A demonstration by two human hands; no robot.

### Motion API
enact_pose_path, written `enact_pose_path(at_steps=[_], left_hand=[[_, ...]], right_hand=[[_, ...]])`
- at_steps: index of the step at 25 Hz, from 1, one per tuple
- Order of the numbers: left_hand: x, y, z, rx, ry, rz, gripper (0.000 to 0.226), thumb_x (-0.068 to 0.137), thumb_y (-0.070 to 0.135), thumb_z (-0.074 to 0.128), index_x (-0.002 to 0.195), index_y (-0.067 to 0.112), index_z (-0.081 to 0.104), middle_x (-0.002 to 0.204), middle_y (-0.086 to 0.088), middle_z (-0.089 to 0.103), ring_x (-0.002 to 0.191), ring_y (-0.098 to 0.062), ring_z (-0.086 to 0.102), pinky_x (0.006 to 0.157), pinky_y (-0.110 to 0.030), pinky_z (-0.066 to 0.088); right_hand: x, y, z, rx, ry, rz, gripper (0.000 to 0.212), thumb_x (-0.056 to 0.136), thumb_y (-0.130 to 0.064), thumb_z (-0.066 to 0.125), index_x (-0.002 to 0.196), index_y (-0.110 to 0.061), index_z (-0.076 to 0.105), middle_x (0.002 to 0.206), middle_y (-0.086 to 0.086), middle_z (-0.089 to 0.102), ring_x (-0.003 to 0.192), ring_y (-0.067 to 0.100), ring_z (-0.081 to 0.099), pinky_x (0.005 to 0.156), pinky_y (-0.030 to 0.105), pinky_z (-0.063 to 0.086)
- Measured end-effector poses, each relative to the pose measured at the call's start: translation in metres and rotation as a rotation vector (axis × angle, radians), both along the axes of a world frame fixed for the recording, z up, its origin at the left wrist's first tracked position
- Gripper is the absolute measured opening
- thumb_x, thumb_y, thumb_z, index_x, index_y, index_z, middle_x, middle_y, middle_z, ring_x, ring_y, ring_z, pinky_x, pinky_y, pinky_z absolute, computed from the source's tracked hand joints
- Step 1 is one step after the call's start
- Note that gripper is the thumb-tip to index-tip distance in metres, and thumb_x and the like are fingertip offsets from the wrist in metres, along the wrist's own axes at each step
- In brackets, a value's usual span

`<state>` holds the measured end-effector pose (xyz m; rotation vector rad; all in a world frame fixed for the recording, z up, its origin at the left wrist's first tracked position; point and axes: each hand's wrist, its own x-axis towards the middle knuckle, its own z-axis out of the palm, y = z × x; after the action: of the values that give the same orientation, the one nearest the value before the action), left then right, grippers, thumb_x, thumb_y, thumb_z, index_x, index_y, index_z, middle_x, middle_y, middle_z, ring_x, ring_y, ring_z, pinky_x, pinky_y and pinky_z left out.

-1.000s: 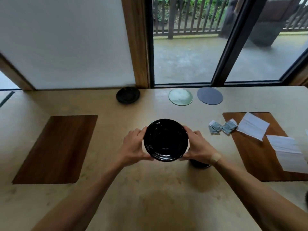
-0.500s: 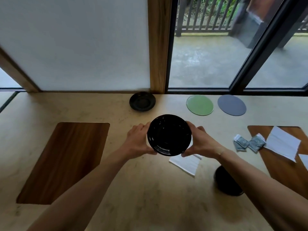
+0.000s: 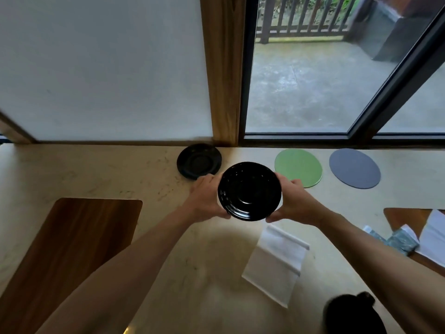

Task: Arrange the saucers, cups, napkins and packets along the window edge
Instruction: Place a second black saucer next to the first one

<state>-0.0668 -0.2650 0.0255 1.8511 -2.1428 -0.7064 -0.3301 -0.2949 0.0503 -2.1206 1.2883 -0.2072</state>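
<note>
Black glossy saucer (image 3: 249, 191): held above the pale stone-look counter (image 3: 96, 174), face toward the camera, between both hands. Left hand (image 3: 206, 200): fingers curled round the saucer's left rim, thumb at the lower edge. Right hand (image 3: 292, 201): fingers curled round the right rim, thumb likewise at the lower edge. Second black saucer (image 3: 199, 161): lying flat on the counter at the window edge, just in front of the wooden post (image 3: 222, 68), behind and to the left of the held one. Green round coaster (image 3: 298, 167): flat on the counter along the window edge, right of the held saucer; its near edge is partly hidden by the right hand. Grey round coaster (image 3: 354, 168): flat, beside the green one on the right, apart from it. White folded napkin (image 3: 275, 263): lying on the counter below the right forearm. Teal packets (image 3: 401, 241): a small cluster at the edge of the right wooden placemat (image 3: 399, 219), touching further white napkins (image 3: 433, 239) lying on that mat. Left wooden placemat (image 3: 72, 249): dark brown, on the counter left of the left arm. Black cup (image 3: 349, 315): bottom of view, near the right forearm, only partly seen.
</note>
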Motion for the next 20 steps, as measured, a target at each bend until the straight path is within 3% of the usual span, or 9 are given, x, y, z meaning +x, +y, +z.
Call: enact_pose_path(at_steps=[6, 10, 14, 20], left_hand=[[-0.003, -0.060, -0.017, -0.040, -0.068, -0.021, 0.106, 0.047, 0.063, 0.080, 0.139, 0.029, 0.037, 0.120, 0.003, 0.052, 0.122, -0.020, 0.041, 0.106, -0.040, 0.031], [-0.004, -0.094, -0.030, 0.056, -0.012, -0.030, 0.110, 0.051, 0.053, 0.086, 0.143, 0.025, 0.032, 0.130, 0.002, 0.044, 0.131, -0.022, 0.030, 0.113, -0.043, 0.023], [-0.004, -0.122, -0.046, 0.111, -0.004, -0.026, 0.117, 0.040, 0.063, 0.077, 0.142, 0.030, 0.031, 0.131, 0.002, 0.045, 0.132, -0.022, 0.030, 0.112, -0.053, 0.026], [-0.004, -0.145, -0.056, 0.106, 0.003, -0.019, 0.120, 0.044, 0.057, 0.080, 0.147, 0.030, 0.025, 0.135, 0.001, 0.040, 0.138, -0.025, 0.021, 0.115, -0.059, 0.010]], right_hand=[[-0.002, -0.066, -0.042, 0.016, 0.133, -0.079, 0.104, 0.033, -0.070, 0.077, 0.125, -0.038, 0.039, 0.110, -0.015, 0.057, 0.108, 0.022, 0.046, 0.092, 0.041, 0.038], [0.000, -0.099, -0.061, -0.050, 0.221, -0.090, 0.107, 0.035, -0.073, 0.076, 0.126, -0.031, 0.040, 0.111, -0.006, 0.053, 0.111, 0.026, 0.043, 0.090, 0.045, 0.040], [-0.001, -0.118, -0.071, -0.074, 0.264, -0.104, 0.109, 0.040, -0.068, 0.080, 0.130, -0.022, 0.040, 0.115, 0.005, 0.047, 0.113, 0.029, 0.035, 0.092, 0.042, 0.034], [-0.003, -0.145, -0.086, -0.122, 0.297, -0.106, 0.114, 0.026, -0.080, 0.063, 0.123, -0.025, 0.043, 0.108, 0.000, 0.044, 0.113, 0.029, 0.037, 0.099, 0.043, 0.032]])
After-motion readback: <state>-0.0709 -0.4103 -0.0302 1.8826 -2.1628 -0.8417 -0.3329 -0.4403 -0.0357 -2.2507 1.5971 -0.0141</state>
